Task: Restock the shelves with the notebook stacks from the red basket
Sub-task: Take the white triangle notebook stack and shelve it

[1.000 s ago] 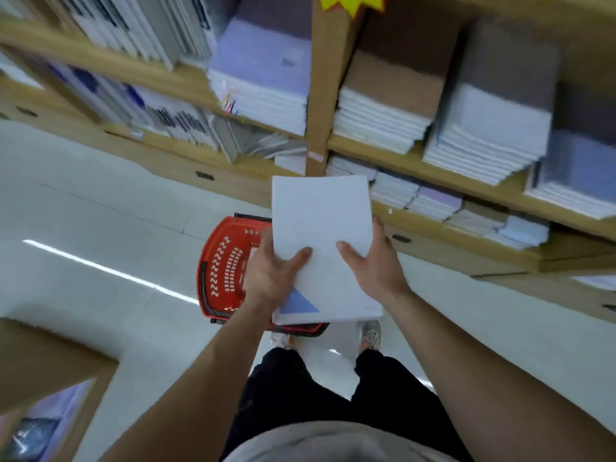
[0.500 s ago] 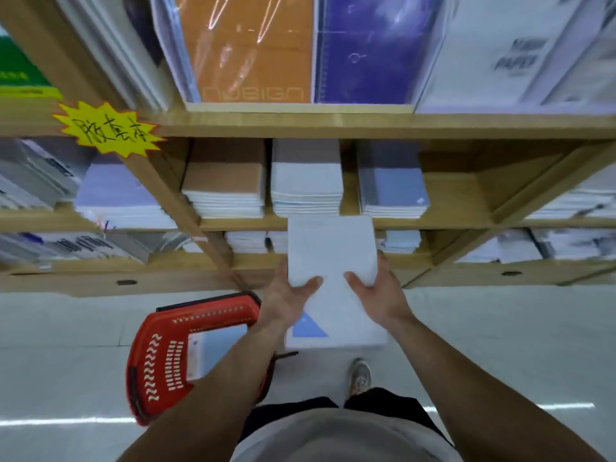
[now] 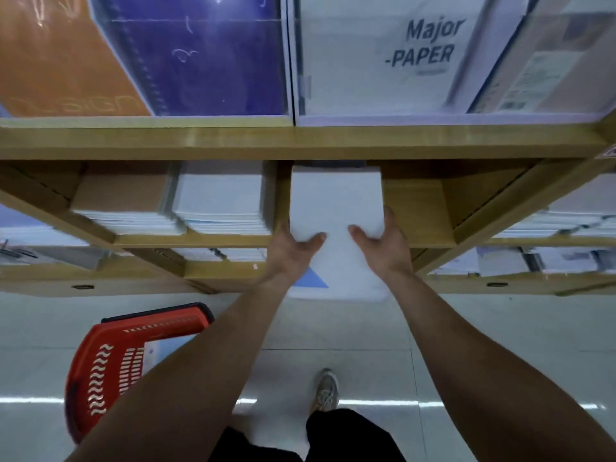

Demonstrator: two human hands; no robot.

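I hold a stack of white notebooks (image 3: 335, 208) with a blue triangle at its near corner. My left hand (image 3: 293, 250) grips its left side, thumb on top. My right hand (image 3: 383, 243) grips its right side the same way. The stack's far end reaches into the middle wooden shelf (image 3: 420, 211), over a spot where a bluish stack's far edge shows behind it. The red basket (image 3: 110, 365) stands on the floor at the lower left, partly hidden by my left forearm, with a pale notebook (image 3: 158, 353) inside.
On the same shelf to the left lie a brown-covered stack (image 3: 123, 198) and a white stack (image 3: 220, 198). Bare shelf board lies right of my stack. Large upright pads (image 3: 393, 55) fill the shelf above. Lower shelves hold more stacks. My shoe (image 3: 326, 390) is on the glossy floor.
Both hands have lifted the white stack from above the basket up and forward until its far end enters the middle shelf. My view swung from the left shelves to face this bay.
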